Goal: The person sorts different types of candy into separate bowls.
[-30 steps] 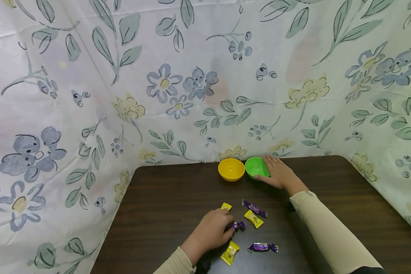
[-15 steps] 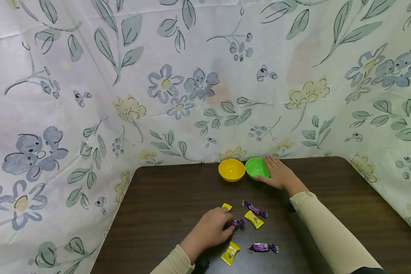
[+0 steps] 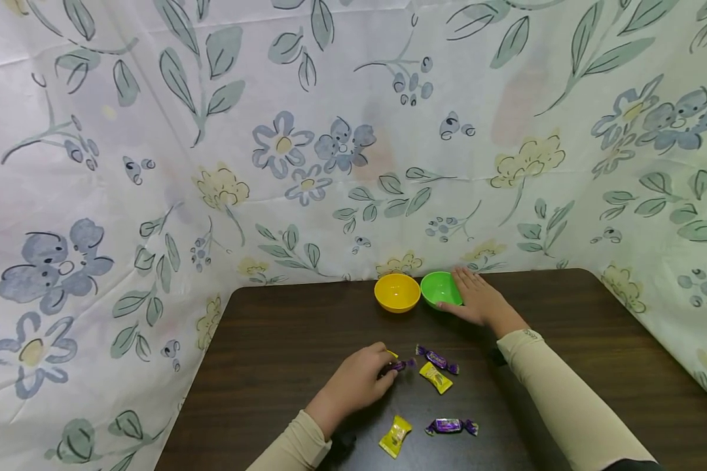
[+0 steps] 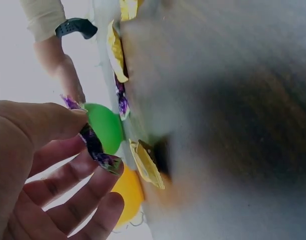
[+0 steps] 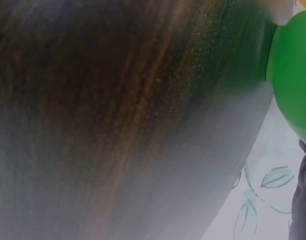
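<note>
In the head view my left hand (image 3: pixel 356 379) is over the middle of the table. Its thumb and fingers pinch a purple-wrapped candy (image 4: pixel 92 141), whose twisted ends stick out in the left wrist view. A yellow-wrapped candy (image 4: pixel 146 164) lies just beyond this hand, mostly covered by it in the head view. At the back, my right hand (image 3: pixel 482 299) rests with straight fingers along the right side of a green bowl (image 3: pixel 438 288), its thumb at the near rim. The inside of the bowl that shows is bare green.
A yellow bowl (image 3: pixel 397 293) stands close to the green one's left. Another purple candy (image 3: pixel 437 360) and a yellow candy (image 3: pixel 436 378) lie right of my left hand. Nearer are one more yellow candy (image 3: pixel 396 436) and a purple candy (image 3: pixel 451 426). Floral cloth (image 3: pixel 306 222) hangs behind the table.
My left hand has moved slightly away from me with the purple candy, now overlapping the far yellow candy more. The right hand has stayed at the green bowl.
</note>
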The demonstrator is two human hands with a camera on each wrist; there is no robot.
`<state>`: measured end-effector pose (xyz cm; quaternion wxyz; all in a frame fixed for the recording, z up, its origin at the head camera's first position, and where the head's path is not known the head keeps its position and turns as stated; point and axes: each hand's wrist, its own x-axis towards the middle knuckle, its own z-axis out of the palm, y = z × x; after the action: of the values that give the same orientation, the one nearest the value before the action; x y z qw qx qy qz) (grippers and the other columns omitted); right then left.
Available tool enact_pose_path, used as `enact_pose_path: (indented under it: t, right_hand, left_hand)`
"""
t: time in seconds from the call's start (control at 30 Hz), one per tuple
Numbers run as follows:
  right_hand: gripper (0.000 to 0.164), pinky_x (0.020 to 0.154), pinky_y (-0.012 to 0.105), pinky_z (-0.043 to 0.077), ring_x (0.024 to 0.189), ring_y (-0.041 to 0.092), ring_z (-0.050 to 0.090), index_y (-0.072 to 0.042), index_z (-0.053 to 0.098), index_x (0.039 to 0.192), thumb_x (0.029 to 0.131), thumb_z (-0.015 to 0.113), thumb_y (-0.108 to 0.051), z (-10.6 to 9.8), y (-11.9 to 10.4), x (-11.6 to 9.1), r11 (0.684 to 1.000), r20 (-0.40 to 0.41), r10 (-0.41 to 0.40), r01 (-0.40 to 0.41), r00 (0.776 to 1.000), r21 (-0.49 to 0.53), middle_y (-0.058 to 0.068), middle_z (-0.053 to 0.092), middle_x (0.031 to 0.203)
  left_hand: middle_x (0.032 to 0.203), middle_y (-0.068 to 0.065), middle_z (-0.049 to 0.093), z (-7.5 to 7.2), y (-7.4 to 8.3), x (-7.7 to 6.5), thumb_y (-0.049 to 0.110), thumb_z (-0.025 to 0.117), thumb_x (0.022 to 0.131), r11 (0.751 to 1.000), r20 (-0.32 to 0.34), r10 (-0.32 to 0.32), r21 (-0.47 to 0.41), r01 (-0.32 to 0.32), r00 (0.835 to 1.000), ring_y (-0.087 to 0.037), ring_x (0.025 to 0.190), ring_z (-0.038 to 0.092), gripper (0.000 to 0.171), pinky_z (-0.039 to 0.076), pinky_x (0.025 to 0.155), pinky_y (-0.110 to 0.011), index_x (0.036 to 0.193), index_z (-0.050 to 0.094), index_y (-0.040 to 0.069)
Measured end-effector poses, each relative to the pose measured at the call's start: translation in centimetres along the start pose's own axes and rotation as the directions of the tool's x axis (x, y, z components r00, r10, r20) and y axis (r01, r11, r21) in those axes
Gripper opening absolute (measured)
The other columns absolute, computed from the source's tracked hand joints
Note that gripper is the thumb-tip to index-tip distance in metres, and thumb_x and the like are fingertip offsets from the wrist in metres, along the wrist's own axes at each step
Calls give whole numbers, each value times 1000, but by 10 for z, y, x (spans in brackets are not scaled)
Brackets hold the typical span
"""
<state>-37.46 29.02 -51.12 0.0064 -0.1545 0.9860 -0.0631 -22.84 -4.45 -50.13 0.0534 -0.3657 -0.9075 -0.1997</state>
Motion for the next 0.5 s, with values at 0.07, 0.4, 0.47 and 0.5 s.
enact_pose_path:
  t: [0.07, 0.4, 0.47, 0.5]
  right_hand:
    - [109, 133, 58, 13, 163, 46, 16, 5, 18, 167, 100, 40, -77, -1, -1, -1, 1000, 0, -1, 1, 1000, 7, 27, 17, 175]
    - [108, 133, 59, 13, 163, 45, 16, 5, 17, 167, 101, 42, -76, -2, -1, -3, 1000, -3, -13, 13, 1000, 27, 27, 17, 175]
    - [109, 133, 59, 13, 163, 45, 16, 5, 17, 167, 100, 40, -78, -2, 0, -2, 1000, 0, -12, 12, 1000, 23, 27, 17, 175]
    - [109, 133, 59, 12, 164, 45, 15, 5, 17, 168, 100, 40, -78, -2, 1, -2, 1000, 1, -12, 12, 1000, 24, 27, 16, 175]
  left_hand:
    - [100, 4, 66, 0, -2, 2, 22, 70, 104, 1000, 9, -15, -15, 16, 1000, -2, 84, 58, 18, 54, 76, -20, 116, 78, 11]
    - [99, 2, 67, 0, -6, 15, 19, 70, 103, 999, 13, -30, -40, 31, 999, -4, 86, 61, 18, 56, 78, -20, 115, 79, 9]
    - [99, 2, 67, -2, -6, 18, 19, 70, 103, 999, 11, -28, -42, 28, 1000, -4, 86, 61, 17, 56, 79, -20, 114, 79, 9]
    - [98, 1, 67, -2, -6, 20, 19, 70, 103, 999, 8, -23, -44, 24, 1000, -5, 85, 61, 17, 56, 79, -20, 114, 79, 9]
